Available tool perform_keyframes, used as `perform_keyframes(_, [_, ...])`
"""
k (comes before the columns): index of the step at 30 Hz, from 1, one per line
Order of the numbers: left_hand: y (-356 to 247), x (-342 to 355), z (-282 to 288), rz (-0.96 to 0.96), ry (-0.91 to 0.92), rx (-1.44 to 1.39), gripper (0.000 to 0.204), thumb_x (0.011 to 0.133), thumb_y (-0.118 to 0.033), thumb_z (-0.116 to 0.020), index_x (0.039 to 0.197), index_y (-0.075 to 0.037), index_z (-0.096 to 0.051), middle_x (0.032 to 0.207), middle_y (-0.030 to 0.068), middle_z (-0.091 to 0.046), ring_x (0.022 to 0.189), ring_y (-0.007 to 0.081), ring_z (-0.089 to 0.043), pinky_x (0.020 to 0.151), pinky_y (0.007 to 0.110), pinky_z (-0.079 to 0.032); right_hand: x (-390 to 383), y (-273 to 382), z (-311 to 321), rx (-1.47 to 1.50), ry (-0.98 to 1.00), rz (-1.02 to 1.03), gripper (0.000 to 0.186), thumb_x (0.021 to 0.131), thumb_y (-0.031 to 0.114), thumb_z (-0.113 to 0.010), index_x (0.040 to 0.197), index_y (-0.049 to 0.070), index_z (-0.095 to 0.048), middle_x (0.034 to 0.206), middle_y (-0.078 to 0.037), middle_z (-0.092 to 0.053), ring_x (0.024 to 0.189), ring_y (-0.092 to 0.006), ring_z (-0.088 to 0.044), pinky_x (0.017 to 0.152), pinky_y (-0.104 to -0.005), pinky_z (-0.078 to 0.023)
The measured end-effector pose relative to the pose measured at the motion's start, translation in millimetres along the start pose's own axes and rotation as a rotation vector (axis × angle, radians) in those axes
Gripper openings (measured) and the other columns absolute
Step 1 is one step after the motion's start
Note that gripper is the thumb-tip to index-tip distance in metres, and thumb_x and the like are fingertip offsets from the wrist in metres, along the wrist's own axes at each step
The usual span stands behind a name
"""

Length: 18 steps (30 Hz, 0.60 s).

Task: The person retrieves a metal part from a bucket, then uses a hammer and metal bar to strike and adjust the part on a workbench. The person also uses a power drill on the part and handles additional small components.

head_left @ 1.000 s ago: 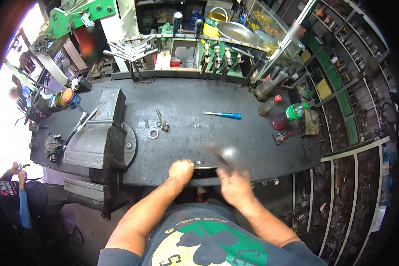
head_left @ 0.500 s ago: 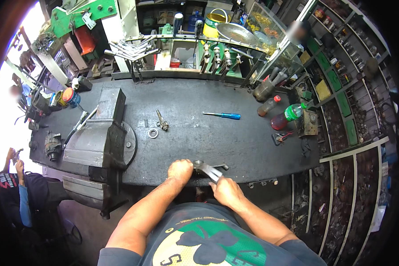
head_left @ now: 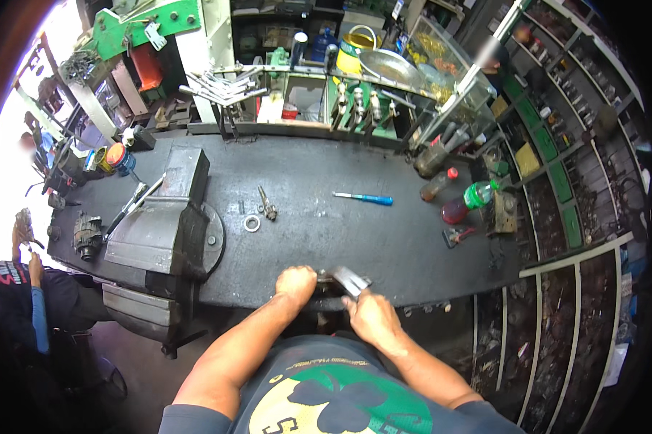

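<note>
At the bench's near edge my left hand (head_left: 295, 283) is closed in a fist beside a dark metal part (head_left: 324, 277). The part's left end meets the fist, and what the fingers grip is hidden. My right hand (head_left: 373, 315) is closed round a grey metal hammer (head_left: 350, 281), smeared by motion, its head over the right side of the part. Farther back on the bench lie a small geared shaft (head_left: 267, 204), a metal ring (head_left: 251, 224), a small spring (head_left: 240, 207) and a blue-handled screwdriver (head_left: 364, 198).
A large bench vise (head_left: 156, 224) stands at left, with a motor-like part (head_left: 88, 236) beyond it. Bottles with red (head_left: 439, 184) and green (head_left: 471, 202) tops stand at right near red-handled pliers (head_left: 459, 235). Shelves (head_left: 557, 304) line the right side. Another person (head_left: 29, 296) is at far left.
The hammer head has swung slightly up and to the right above the metal part. My left hand stays by the part. The view has shifted slightly.
</note>
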<state>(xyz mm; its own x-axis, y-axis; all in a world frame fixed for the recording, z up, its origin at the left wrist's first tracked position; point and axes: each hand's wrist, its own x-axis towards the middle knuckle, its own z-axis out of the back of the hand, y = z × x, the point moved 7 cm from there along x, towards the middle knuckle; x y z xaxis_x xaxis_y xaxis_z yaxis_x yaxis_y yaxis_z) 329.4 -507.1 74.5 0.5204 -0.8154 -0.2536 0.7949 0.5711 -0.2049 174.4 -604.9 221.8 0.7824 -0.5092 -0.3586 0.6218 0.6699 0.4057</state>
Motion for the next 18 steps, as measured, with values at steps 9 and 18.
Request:
perform_keyframes(9, [4.6,2.8,7.7,0.026,0.009,-0.012,0.019,0.101,-0.012,-0.065,0.111,-0.001,-0.077,0.108,0.0196,-0.083,0.101,0.0367,-0.084,0.088,0.048,-0.069,7.1,39.6,58.0,0.058,-0.059,0.094,0.045,0.112,0.037,-0.066,0.114,-0.008,-0.072,0.094,-0.033,-0.078,0.091,-0.0555,-0.077,0.081,-0.0612,-0.062])
perform_keyframes(18, [-4.4,-1.1,0.0,-0.038,-0.026,0.05,0.018,0.099,-0.013,-0.068,0.109,-0.002,-0.077,0.105,0.0182,-0.084,0.099,0.0337,-0.084,0.084,0.044,-0.069,5.5,-7.4,-2.1,-0.069,0.086,-0.045,0.046,0.111,0.035,-0.067,0.126,-0.009,-0.067,0.1,-0.037,-0.078,0.099,-0.0571,-0.077,0.088,-0.0647,-0.062])
